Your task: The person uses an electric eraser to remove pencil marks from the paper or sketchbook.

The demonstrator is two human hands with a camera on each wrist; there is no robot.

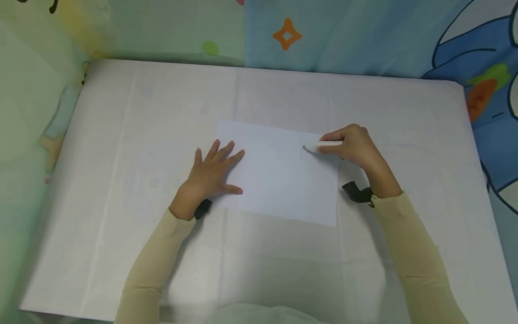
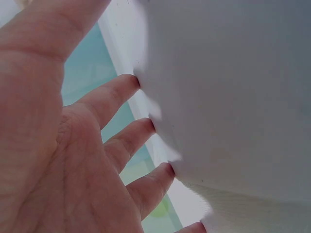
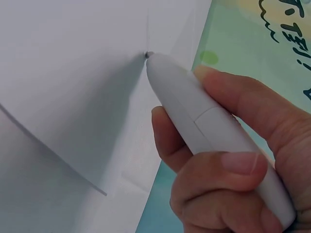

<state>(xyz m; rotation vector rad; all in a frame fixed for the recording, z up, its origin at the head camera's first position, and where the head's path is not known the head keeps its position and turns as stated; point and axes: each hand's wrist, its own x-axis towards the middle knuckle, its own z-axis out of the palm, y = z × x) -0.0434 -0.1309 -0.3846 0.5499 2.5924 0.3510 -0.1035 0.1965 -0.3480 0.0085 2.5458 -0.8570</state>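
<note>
A white sheet of paper (image 1: pixel 279 193) lies on the white-covered table. My left hand (image 1: pixel 210 173) rests with spread fingers on the sheet's left side; in the left wrist view its fingertips (image 2: pixel 147 125) press the paper. My right hand (image 1: pixel 358 146) grips a thick white pen-shaped electric eraser (image 3: pixel 180 92) near the sheet's upper right. The eraser's small grey tip (image 3: pixel 148 55) touches the paper beside a faint thin line. Fingers and thumb wrap round the body, hiding part of it. Very faint marks show near the middle of the sheet.
The white tablecloth (image 1: pixel 162 112) has fold creases. A cartoon-printed curtain (image 1: pixel 348 36) hangs along the back, left and right sides. Black straps (image 1: pixel 357 193) show at both wrists.
</note>
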